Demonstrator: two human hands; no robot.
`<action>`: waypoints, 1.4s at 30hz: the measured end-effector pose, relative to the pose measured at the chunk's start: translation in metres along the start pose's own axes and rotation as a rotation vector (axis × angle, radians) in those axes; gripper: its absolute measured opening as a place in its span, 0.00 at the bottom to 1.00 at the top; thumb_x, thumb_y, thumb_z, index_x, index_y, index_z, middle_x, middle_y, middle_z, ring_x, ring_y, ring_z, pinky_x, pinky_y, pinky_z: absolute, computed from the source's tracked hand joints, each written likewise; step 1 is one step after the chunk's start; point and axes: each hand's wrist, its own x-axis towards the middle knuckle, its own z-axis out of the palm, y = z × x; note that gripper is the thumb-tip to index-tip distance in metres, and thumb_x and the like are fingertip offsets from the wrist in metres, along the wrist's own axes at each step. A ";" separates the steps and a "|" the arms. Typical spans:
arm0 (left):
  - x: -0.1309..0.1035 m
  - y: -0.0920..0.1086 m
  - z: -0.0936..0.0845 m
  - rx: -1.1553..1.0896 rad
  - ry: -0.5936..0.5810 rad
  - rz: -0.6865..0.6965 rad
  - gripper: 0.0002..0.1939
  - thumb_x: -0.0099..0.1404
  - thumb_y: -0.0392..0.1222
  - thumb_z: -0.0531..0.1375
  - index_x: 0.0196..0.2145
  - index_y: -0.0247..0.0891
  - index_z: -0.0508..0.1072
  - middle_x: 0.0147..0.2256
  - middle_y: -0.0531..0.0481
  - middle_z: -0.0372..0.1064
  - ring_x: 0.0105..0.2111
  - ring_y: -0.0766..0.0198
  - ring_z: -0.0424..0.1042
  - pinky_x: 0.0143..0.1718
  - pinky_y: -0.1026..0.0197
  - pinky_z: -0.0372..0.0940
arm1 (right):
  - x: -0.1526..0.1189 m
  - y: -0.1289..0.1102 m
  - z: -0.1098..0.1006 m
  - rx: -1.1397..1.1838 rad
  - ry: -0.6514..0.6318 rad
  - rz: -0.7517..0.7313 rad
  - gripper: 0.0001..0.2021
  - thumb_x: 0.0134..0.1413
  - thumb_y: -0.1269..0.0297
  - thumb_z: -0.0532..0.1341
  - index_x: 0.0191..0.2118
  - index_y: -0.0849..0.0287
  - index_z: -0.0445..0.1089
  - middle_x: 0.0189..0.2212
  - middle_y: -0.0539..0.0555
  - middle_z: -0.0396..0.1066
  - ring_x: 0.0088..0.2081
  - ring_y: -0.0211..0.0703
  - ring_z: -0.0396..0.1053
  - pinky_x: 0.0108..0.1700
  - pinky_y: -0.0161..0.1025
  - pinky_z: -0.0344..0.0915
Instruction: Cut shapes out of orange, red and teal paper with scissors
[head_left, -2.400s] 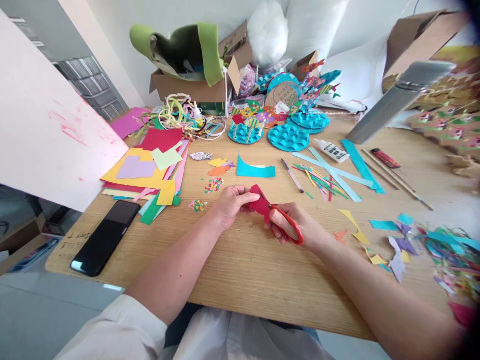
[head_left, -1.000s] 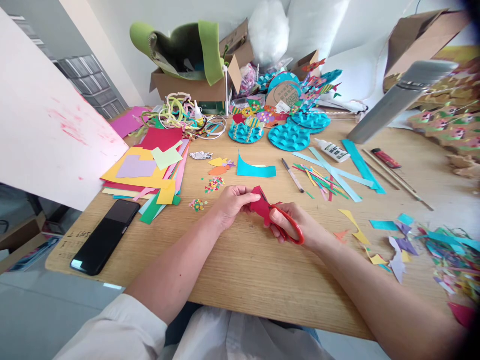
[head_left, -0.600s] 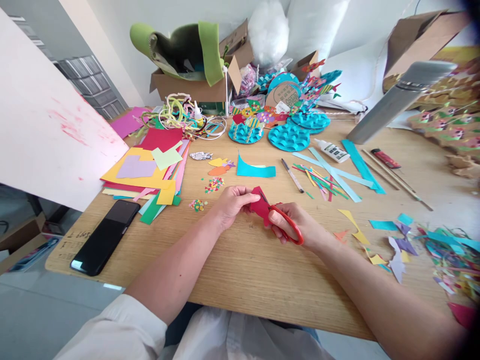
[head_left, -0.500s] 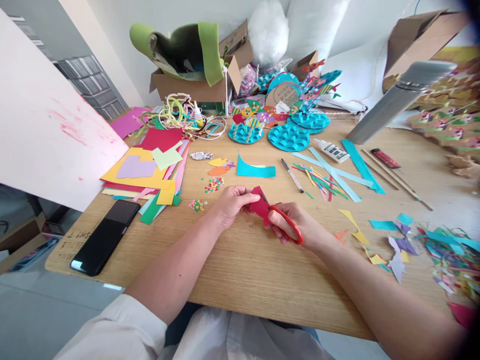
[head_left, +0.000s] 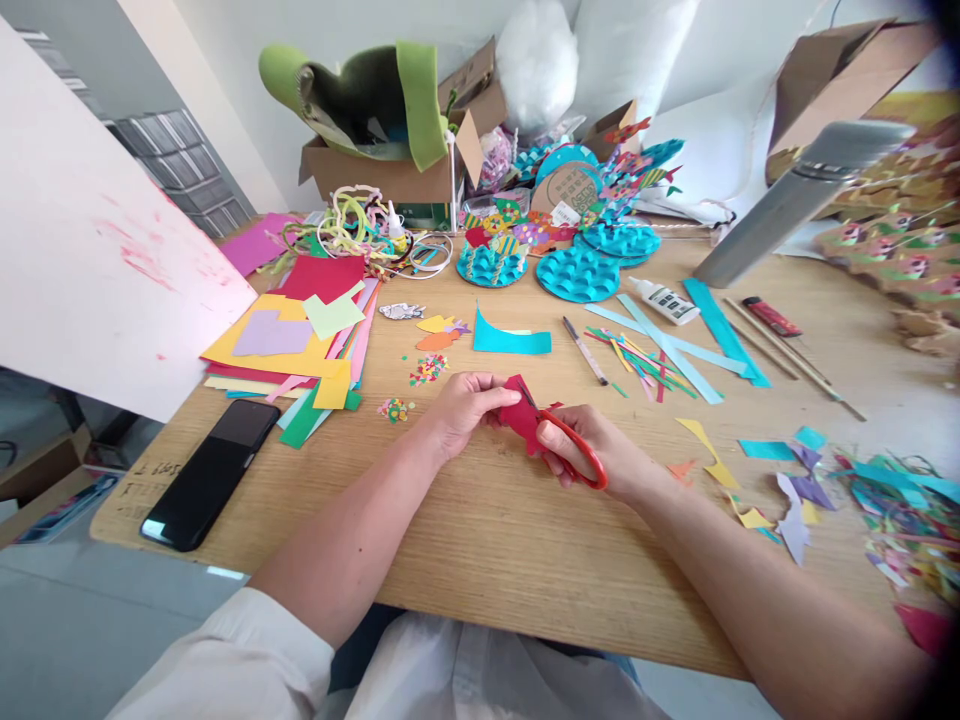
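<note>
Over the middle of the wooden table, my left hand (head_left: 474, 408) pinches a small piece of red paper (head_left: 517, 418) between thumb and fingers. My right hand (head_left: 589, 440) grips scissors (head_left: 591, 458) by their red handles. Their blades lie against the red paper, pointing up and left. Beyond the hands is a blue paper piece (head_left: 511, 338) with a curved edge. Left of it lie yellow and orange paper fish (head_left: 437, 341), a fish drawing (head_left: 402, 312) and small piles of paper dots (head_left: 429, 370).
A phone (head_left: 211, 475) and stacked coloured paper (head_left: 281, 330) are on the left. Paper strips (head_left: 645, 365), a pen (head_left: 585, 350), a glue bottle (head_left: 666, 302) and a grey flask (head_left: 799, 205) stand or lie to the right, with paper scraps (head_left: 900, 500) nearer. Blue scalloped discs (head_left: 577, 275) sit behind.
Both hands stay in nearly the same place. A bit of red paper now shows above the scissors beside my right hand, where less showed before.
</note>
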 end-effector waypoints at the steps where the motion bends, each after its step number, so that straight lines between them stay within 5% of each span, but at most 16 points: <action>1: 0.000 0.000 0.000 -0.005 -0.003 -0.003 0.12 0.48 0.44 0.68 0.27 0.33 0.74 0.25 0.49 0.70 0.26 0.65 0.69 0.32 0.61 0.62 | 0.000 0.000 0.000 -0.002 0.000 0.004 0.31 0.43 0.32 0.63 0.27 0.63 0.70 0.14 0.48 0.63 0.15 0.34 0.61 0.16 0.32 0.54; 42: 0.002 -0.002 -0.001 -0.026 0.037 0.019 0.11 0.50 0.43 0.67 0.29 0.33 0.75 0.26 0.49 0.71 0.26 0.66 0.70 0.31 0.62 0.63 | 0.000 -0.001 0.001 -0.028 0.024 0.018 0.32 0.42 0.31 0.63 0.22 0.62 0.68 0.12 0.48 0.61 0.13 0.31 0.57 0.15 0.30 0.49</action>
